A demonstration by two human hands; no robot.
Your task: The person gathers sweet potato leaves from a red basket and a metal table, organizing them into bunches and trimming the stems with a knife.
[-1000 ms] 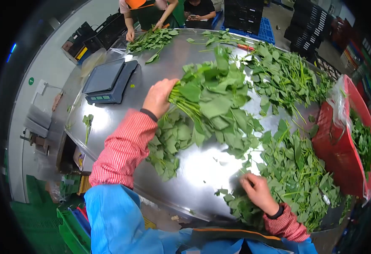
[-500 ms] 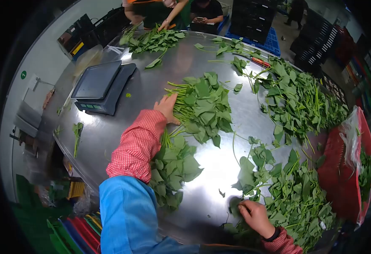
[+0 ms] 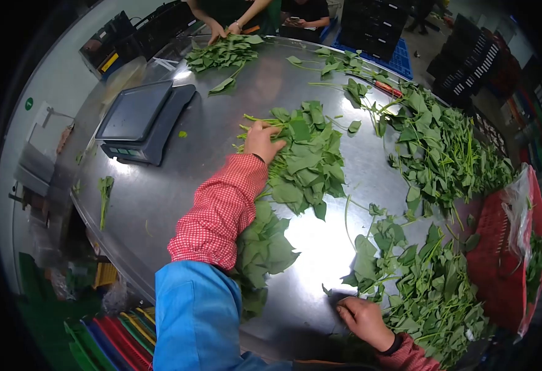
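Observation:
A large bunch of leafy green stems (image 3: 308, 157) lies mid-table, its cut ends toward the left. My left hand (image 3: 263, 142) rests over the stem end, thumb apart from the fingers, touching the stems. Below it, partly under my sleeve, is a second leafy bunch (image 3: 264, 247). My right hand (image 3: 365, 321) is near the table's front edge, beside a loose heap of leafy stems (image 3: 435, 297). Its thumb and fingers are pressed together; whatever is between them is too dark to make out. A small leaf fragment (image 3: 326, 289) lies just beyond the fingertips.
A scale (image 3: 138, 114) stands at left on the metal table (image 3: 209, 142), near a small sprig (image 3: 104, 201). Another stem heap (image 3: 444, 142) and a red-handled tool (image 3: 387, 88) lie at right, near a red basket (image 3: 499, 247). A co-worker's hands (image 3: 224, 29) handle greens (image 3: 224, 52) opposite.
My left hand has moved up and right, from the bunch's cut ends onto the stems. A dark leaf seen at my right fingertips no longer shows clearly. The co-worker's hands came together over their greens.

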